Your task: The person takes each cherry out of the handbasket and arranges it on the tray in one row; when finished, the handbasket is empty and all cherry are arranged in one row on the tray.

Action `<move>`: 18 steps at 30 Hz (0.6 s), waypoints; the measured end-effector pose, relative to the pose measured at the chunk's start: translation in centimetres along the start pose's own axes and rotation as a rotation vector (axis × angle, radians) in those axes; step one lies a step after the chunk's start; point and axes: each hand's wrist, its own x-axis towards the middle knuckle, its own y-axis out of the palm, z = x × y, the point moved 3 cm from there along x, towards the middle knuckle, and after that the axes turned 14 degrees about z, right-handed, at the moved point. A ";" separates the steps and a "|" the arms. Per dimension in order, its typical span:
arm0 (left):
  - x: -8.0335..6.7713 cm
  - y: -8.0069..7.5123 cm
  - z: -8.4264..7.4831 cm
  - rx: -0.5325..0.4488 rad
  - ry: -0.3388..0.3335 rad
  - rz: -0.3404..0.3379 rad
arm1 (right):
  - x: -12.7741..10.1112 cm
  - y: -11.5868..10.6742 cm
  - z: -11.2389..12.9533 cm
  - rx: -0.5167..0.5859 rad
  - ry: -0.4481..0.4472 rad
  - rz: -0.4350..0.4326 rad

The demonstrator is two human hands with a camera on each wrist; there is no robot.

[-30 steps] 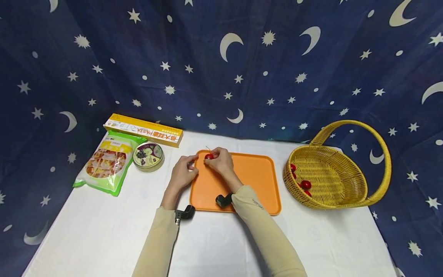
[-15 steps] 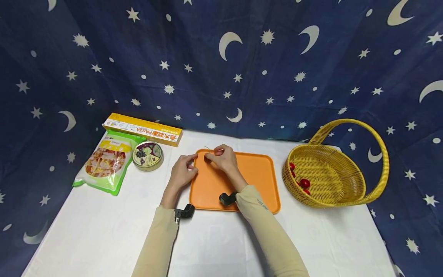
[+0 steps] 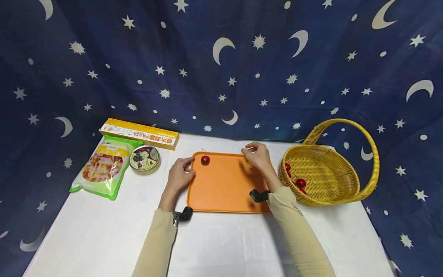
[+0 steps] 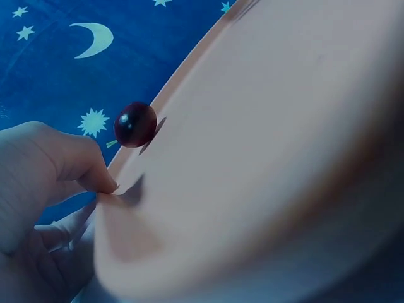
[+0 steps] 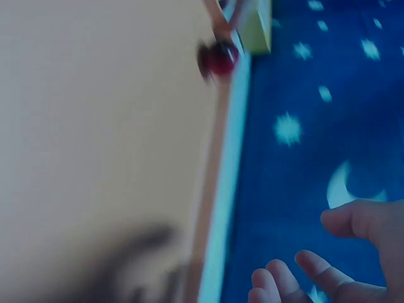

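A dark red cherry with a thin stem sits on the orange tray, near its far left corner. My left hand pinches the tray's left rim close to that corner; in the left wrist view one fingertip lies on the rim and the other fingers are lower, beside the edge. Over the tray's far right part hovers my right hand, holding nothing, its fingers loosely spread in the right wrist view. That view also shows the cherry, blurred, by the far rim.
Right of the tray stands a yellow wicker basket with a tall handle; several red cherries lie inside its left side. On the left are a green-edged food bag, a round tin and a long pasta box.
The right hand has let go of the cherry at the tray's far left corner and moved right, toward the basket. The left hand keeps its place on the rim.
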 end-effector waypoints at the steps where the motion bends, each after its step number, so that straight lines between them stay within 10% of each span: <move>1: 0.0 0.0 0.0 0.001 0.001 0.000 | -0.2 -1.0 -0.2 -0.008 0.011 -0.009; 10: -0.2 0.2 0.1 -0.020 -0.001 0.002 | -1.5 -9.4 -3.7 0.026 0.080 0.029; 18: 0.0 0.1 0.4 -0.029 -0.008 0.000 | -1.8 -14.1 -7.4 -0.021 0.181 0.300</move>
